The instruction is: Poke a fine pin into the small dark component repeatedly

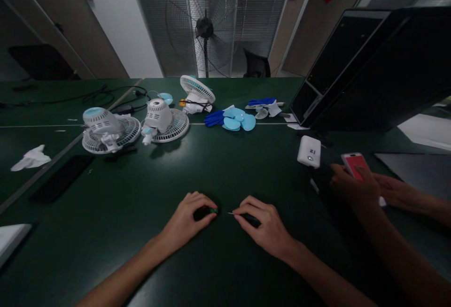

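Observation:
Low over the dark green table, my left hand [190,214] pinches a small green piece [213,211] between thumb and fingertips; its kind is too small to make out. Facing it, my right hand [262,222] grips a thin, pale, pin-like piece [230,213] whose tip points left. A short gap separates the two pieces. Beyond my hands lie a light blue fan blade [239,120] and a blue and white glove [214,118].
Two white fan heads [112,131] [167,121] lie face down at left; another small fan [197,95] stands behind. At right are a white power bank [309,151], a large black monitor [369,72], and another person's hands [362,187] holding a red-backed phone [355,164].

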Tool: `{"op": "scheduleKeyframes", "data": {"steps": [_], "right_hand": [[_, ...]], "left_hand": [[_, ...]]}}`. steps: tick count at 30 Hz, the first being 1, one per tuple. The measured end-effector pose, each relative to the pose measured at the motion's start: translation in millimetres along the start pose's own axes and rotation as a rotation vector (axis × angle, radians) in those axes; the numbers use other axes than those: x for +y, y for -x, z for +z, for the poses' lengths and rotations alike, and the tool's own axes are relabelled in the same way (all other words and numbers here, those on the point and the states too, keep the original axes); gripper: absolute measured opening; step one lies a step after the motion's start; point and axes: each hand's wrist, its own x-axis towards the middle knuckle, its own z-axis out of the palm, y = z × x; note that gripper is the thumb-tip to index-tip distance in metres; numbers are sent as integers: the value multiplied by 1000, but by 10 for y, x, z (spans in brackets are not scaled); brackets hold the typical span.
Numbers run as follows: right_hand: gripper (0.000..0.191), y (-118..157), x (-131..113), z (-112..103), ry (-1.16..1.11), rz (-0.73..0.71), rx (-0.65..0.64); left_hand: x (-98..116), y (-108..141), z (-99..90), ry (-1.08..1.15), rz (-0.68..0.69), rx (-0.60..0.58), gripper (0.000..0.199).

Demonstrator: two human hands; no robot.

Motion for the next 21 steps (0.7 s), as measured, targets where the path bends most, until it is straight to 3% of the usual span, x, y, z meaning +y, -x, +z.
{"op": "scheduleKeyframes", "data": {"steps": [4, 16, 21], "right_hand": [[15, 15, 7, 24, 1, -11, 0], [16, -18, -24, 57, 52, -39, -2], [14, -91, -170, 99, -176, -37, -1]], "left_hand": [[151, -46, 138, 27, 7, -38, 14], [100, -40, 140, 25, 47, -38, 15], [70, -43, 152, -1, 57, -36, 14]]}}
